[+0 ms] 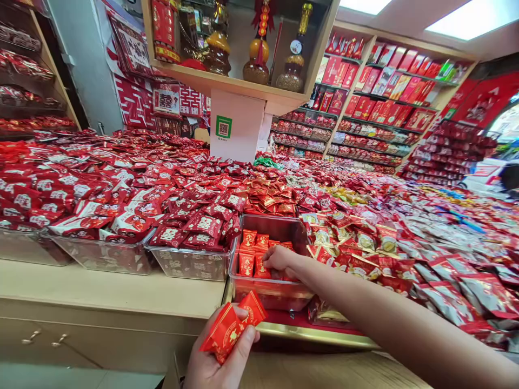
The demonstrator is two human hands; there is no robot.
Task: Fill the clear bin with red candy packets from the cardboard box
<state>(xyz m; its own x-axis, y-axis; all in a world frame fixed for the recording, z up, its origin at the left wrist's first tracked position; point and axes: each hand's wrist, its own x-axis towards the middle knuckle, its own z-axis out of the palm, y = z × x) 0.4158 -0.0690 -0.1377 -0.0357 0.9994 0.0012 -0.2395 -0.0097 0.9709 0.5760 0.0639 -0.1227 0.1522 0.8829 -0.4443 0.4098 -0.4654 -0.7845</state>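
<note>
At the bottom centre, my left hand (221, 351) is closed around red candy packets (233, 329) with gold print, at least two of them, its thumb pressed over the front. My right hand (279, 260) reaches from the right into a clear plastic bin (270, 287). Its fingers are curled and pinched at the edge of a red candy packet (260, 267); the fingertips are partly hidden. Similar packets (248, 240) lie in rows inside the bin, around and behind the hand.
Clear bins heaped with dark red packets (203, 224) stand to the left on a cream counter (109, 294). Gold-and-red packets (360, 243) pile up at the right. A wooden display case (243, 89) with bottles hangs above. Stocked shelves (365, 97) line the back.
</note>
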